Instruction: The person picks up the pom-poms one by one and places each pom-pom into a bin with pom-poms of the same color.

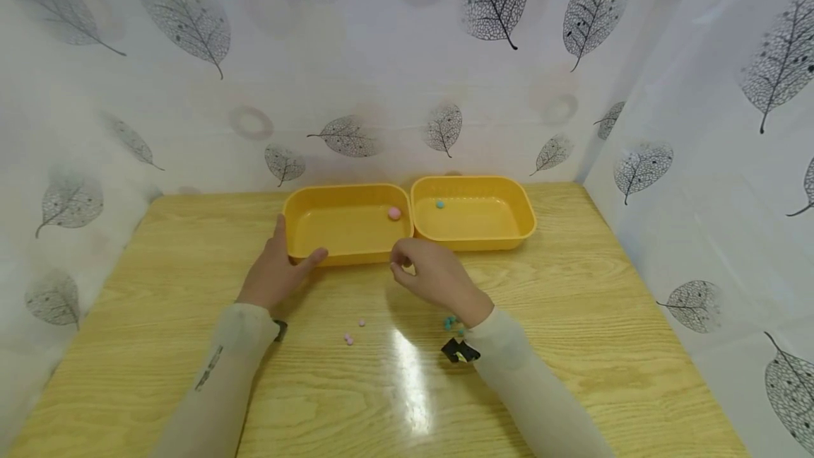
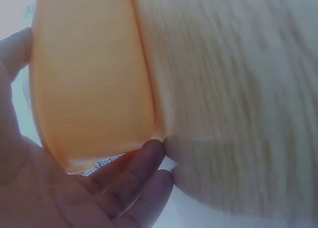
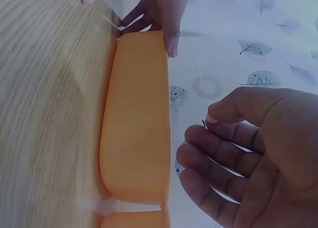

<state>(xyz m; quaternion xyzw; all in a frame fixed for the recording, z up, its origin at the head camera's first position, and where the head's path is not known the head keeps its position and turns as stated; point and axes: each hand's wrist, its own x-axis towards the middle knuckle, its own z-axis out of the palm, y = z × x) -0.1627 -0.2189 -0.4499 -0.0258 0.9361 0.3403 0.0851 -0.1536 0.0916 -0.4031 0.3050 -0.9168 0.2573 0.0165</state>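
Note:
A small pink ball (image 3: pixel 211 118) is pinched between the thumb and index finger of my right hand (image 1: pixel 435 274), which is over the front edge of the left yellow tray (image 1: pixel 340 259). The other fingers of that hand are loosely bent. My left hand (image 1: pixel 273 273) holds the left end of the same tray, its thumb on the front rim and its fingers around the end wall. Inside this tray, near its right end, lies a larger-looking pink ball (image 1: pixel 394 213). A teal ball (image 1: pixel 440 204) lies in the right yellow tray (image 1: pixel 486 244).
A few small pink balls (image 1: pixel 348 338) lie on the wooden table (image 1: pixel 318 401). Several teal pieces (image 1: pixel 449 322) sit below the right wrist. A white curtain with leaf prints (image 1: pixel 375 90) hangs behind the trays and along both sides.

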